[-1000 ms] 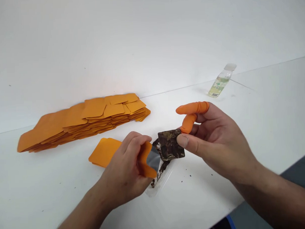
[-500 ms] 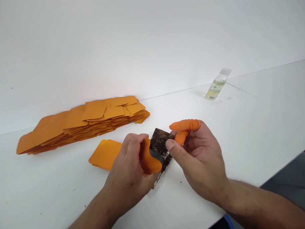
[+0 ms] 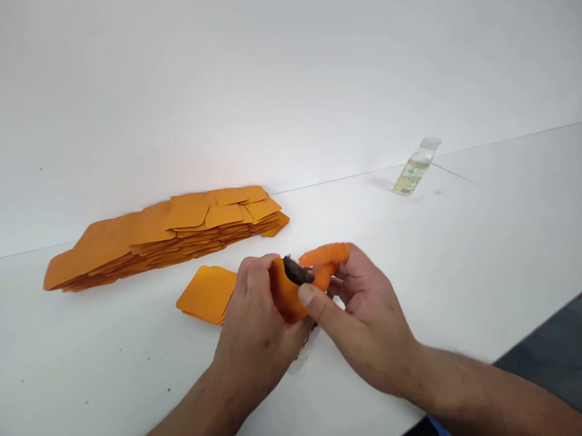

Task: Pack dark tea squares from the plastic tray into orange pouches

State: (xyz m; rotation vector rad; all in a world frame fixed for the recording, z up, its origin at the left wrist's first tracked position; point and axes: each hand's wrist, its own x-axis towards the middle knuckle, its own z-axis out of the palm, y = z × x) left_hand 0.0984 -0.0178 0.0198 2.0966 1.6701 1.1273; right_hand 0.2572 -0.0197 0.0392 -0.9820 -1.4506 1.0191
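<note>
My left hand (image 3: pixel 256 321) is wrapped round an orange envelope (image 3: pixel 287 297), whose mouth gapes toward the right. A dark, flat, square piece (image 3: pixel 297 272) sits partly inside that mouth, its outer edge pinched by my right hand (image 3: pixel 361 311). Orange covers are on two fingertips of the right hand, and its thumb is bare. Below the hands, a clear wrapper (image 3: pixel 303 357) with dark bits is mostly hidden. Just left of my left hand lies a small stack of orange envelopes (image 3: pixel 208 294).
A long, overlapping pile of orange envelopes (image 3: pixel 153 239) lies along the wall at the back left. Farther right, a clear bottle (image 3: pixel 413 169) with a green-yellow label stands by the wall. The table's front edge runs along the lower right.
My right hand has moved left with the dark piece, which is now mostly inside the envelope's mouth. My left hand still holds the envelope. The view has shifted slightly.
</note>
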